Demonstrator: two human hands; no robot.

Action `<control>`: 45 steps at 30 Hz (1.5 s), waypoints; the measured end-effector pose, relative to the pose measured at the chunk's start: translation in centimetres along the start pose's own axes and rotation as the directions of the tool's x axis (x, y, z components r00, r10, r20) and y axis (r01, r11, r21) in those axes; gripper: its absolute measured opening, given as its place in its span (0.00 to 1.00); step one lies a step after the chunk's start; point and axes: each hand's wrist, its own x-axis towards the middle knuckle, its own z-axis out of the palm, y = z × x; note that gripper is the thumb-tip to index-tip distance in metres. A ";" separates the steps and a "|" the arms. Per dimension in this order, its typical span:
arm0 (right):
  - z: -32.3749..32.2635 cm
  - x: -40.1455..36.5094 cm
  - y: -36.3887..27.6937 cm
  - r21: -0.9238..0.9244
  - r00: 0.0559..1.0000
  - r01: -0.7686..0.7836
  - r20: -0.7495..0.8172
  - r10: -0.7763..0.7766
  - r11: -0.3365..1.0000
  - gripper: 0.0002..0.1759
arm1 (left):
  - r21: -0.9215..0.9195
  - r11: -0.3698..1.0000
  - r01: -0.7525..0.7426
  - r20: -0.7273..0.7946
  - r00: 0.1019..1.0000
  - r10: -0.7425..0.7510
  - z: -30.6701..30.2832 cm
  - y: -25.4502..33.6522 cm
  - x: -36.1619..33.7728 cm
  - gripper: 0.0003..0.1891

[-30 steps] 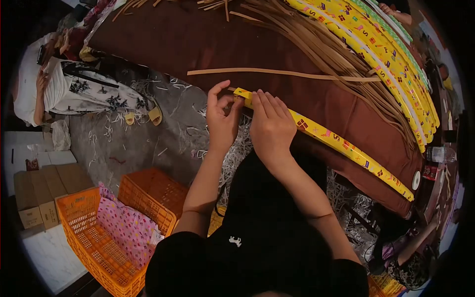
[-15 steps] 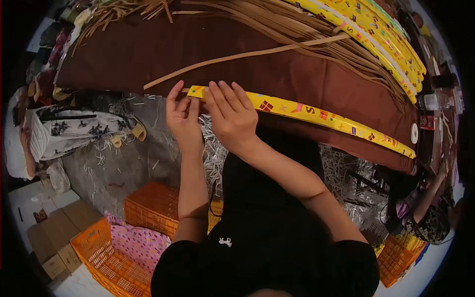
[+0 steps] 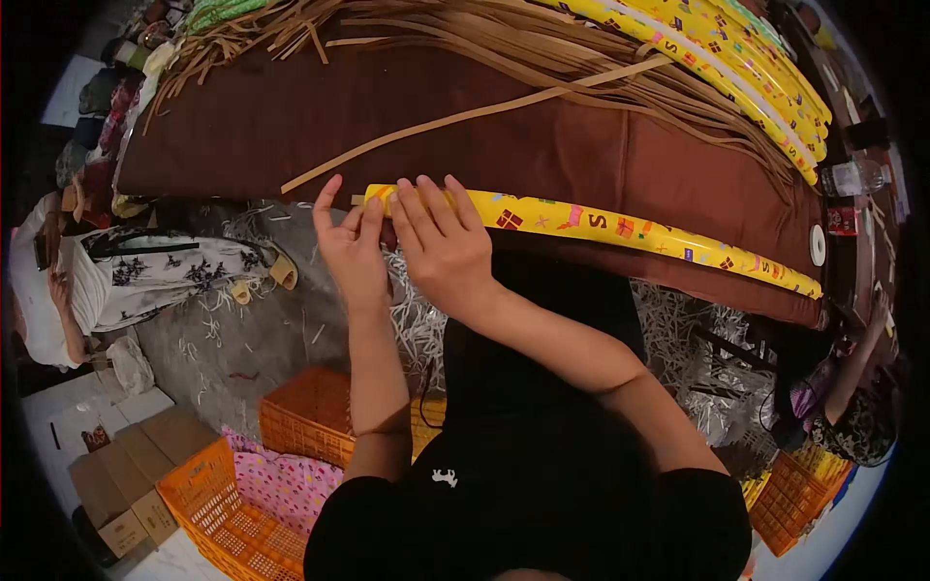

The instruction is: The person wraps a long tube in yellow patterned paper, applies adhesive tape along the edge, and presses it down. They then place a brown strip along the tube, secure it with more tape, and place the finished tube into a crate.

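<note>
A long yellow printed strip runs along the front edge of the brown-covered table, with a short brown end poking out at its left. My left hand is at this left end, one digit raised and apart, another against the strip's lower edge. My right hand grips the strip just beside it, fingers laid side by side over the top; its thumb is hidden. Part of the left hand's grip is also out of sight. Behind the hands a loose brown band lies slantwise on the brown cloth.
Brown bands are heaped at the back, beside more yellow printed strips. A white roll and a bottle are at the right. Orange crates and paper shreds lie below. Other people sit at both sides.
The view has shifted slightly. Both hands and the strip's left end have come a little lower and left in the picture; the hands keep nearly the same pose on the strip.
</note>
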 end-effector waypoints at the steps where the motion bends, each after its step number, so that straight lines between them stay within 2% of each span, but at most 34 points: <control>1: 0.1 -0.2 -0.2 0.010 1.000 -0.015 0.014 0.015 1.000 0.21 | -0.002 1.000 0.017 0.020 1.000 -0.017 -0.2 0.1 0.0 0.27; 6: -1.0 -0.1 -1.4 -0.005 0.992 -0.075 0.105 0.075 0.997 0.25 | 0.035 0.998 0.051 0.082 0.995 -0.054 -0.8 0.7 0.5 0.26; 9: -1.9 -0.5 -1.1 -0.058 0.961 -0.077 0.263 0.089 0.995 0.30 | 0.066 0.996 0.062 0.095 0.993 -0.068 -1.0 0.8 0.5 0.26; 12: -2.8 -0.8 -0.8 -0.084 0.942 -0.146 0.291 0.164 0.986 0.32 | 0.026 0.996 0.083 0.087 0.993 -0.085 -1.0 0.7 0.6 0.27; 14: -2.5 -1.9 -0.4 -0.150 0.935 -0.131 0.309 0.172 0.980 0.34 | 0.033 0.998 0.062 0.093 0.994 -0.065 -0.9 0.7 0.6 0.28; 16: -2.8 -2.8 0.4 -0.323 0.926 -0.014 0.353 0.134 0.946 0.36 | 0.050 0.996 0.072 0.101 0.992 -0.076 -1.0 0.5 0.7 0.28; 19: -3.7 -4.1 1.8 -0.371 0.943 0.013 0.314 0.112 0.928 0.36 | 0.084 0.994 0.073 0.119 0.990 -0.083 -1.4 0.5 0.9 0.29; 23: -6.0 -6.0 4.0 -0.431 0.948 -0.019 0.280 0.154 0.902 0.49 | 0.076 0.995 0.060 0.160 0.984 -0.071 -1.8 0.4 1.2 0.29; 34: -15.0 -11.0 11.9 -0.631 0.914 -0.137 0.218 0.343 0.764 0.51 | 0.055 0.995 0.080 0.154 0.984 -0.088 -1.9 0.9 1.3 0.29; 37: -16.6 -10.6 12.1 -0.563 0.916 -0.151 0.229 0.329 0.812 0.49 | 0.110 0.992 0.055 0.140 0.988 -0.070 -1.4 1.1 1.1 0.28; 38: -16.9 -10.0 11.7 -0.506 0.909 -0.199 0.224 0.351 0.839 0.47 | 0.150 0.988 0.037 0.135 0.989 -0.058 -1.4 1.1 1.0 0.28; 40: -16.1 -9.5 11.3 -0.381 0.934 -0.257 0.138 0.330 0.888 0.45 | 0.143 0.989 0.019 0.131 0.991 -0.038 -1.4 0.8 1.0 0.27; 43: -14.0 -7.1 10.2 -0.143 0.917 -0.386 0.047 0.396 0.911 0.38 | 0.138 0.990 0.018 0.151 0.988 -0.039 -1.7 0.7 1.0 0.27; 45: -12.3 -5.6 9.7 -0.114 0.886 -0.463 -0.024 0.463 0.879 0.33 | 0.159 0.987 0.026 0.117 0.992 -0.045 -1.7 0.8 1.0 0.27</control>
